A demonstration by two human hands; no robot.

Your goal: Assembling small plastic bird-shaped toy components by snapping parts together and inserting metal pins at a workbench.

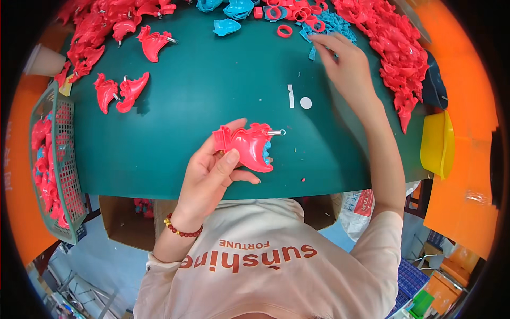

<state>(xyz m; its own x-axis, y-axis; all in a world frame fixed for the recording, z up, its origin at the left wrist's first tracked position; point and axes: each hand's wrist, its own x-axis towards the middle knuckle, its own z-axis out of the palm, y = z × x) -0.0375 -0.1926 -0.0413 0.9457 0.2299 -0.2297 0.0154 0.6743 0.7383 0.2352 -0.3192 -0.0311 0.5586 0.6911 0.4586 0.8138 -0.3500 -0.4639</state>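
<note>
My left hand (212, 170) grips a glossy red plastic shell part (249, 146) above the near middle of the table. A small metal spring (276, 132) sticks out from its upper right. Blue plastic (267, 153) shows along the shell's right edge. At the far right, my right hand (345, 61) is at the pile of small blue plastic pieces (337, 24). Its thumb and forefinger come close together there; whatever is between them is too small to make out. One blue piece (312, 53) is just below those fingertips.
Red shells (396, 58) are heaped at the right, with another red heap (87, 32) at the far left. Red rings (284, 31) and blue shells (227, 27) lie at the back. A green basket (69, 175) stands left, a yellow container (438, 143) right.
</note>
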